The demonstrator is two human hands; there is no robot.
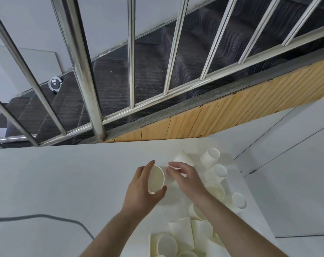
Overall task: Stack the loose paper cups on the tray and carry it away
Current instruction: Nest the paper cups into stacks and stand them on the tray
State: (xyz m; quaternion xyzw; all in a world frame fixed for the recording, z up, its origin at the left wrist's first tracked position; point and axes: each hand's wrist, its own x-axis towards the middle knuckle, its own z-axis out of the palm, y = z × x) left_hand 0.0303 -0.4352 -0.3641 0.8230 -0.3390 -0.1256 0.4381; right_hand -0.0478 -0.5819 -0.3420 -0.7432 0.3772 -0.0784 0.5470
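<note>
My left hand [142, 190] grips a white paper cup [156, 179] on its side, its open mouth turned toward me. My right hand [185, 176] holds the same cup's far end with its fingertips; whether a second cup is there I cannot tell. Both hands hover over the white tray [229, 162] on the right of the table. Several loose white cups lie around: one upside down [210, 157], another [219, 171] beside it, one on its side [238, 200], and a heap [178, 238] near me.
The white table [55, 182] spreads to the left, with a grey cable [46, 217] lying across it. Behind stand a steel railing [90, 101], a dark staircase and a wooden panel [222, 115]. A white wall is at the right.
</note>
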